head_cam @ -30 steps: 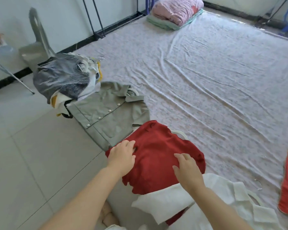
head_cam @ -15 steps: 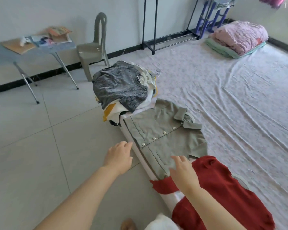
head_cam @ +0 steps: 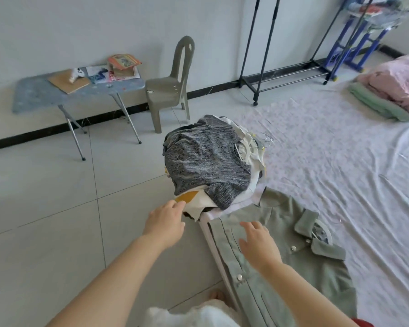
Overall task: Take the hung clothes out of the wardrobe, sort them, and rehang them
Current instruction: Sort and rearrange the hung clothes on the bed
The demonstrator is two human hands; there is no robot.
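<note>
Two bare hands were out in front of the person, both with fingers loosely spread and gripping nothing. The left hand (head_cam: 165,220) hung over the tiled floor (head_cam: 57,232), and its fingertips (head_cam: 178,204) had reached the near edge of the pile of clothes (head_cam: 250,185), right at a flap of yellow cloth (head_cam: 187,197) sticking out from under the grey top (head_cam: 206,161). Whether they actually touched the cloth, I could not tell. The right hand (head_cam: 257,241) hovered just above the green shirt (head_cam: 286,223), which lay flat on the sheet (head_cam: 340,149) near the pile, a white hanger (head_cam: 326,232) showing in its collar.

The pile sat on the near corner of the sheet, ahead of both hands and a little to the left of the right one. Its clothes lay with their hems toward the person's left and their necks toward the far right, where a cluster of wire hooks (head_cam: 267,139) poked out. So the long axis ran from near-left to far-right, with the left hand at the hem end and the hooks well apart from either hand.

My reading is that the pile was the next thing to be sorted. The left hand was plainly the nearer one. The right would have to pass forward over the green shirt to reach the neck end and the hooks. A lift from the hem side alone would likely let the stack slide.
</note>
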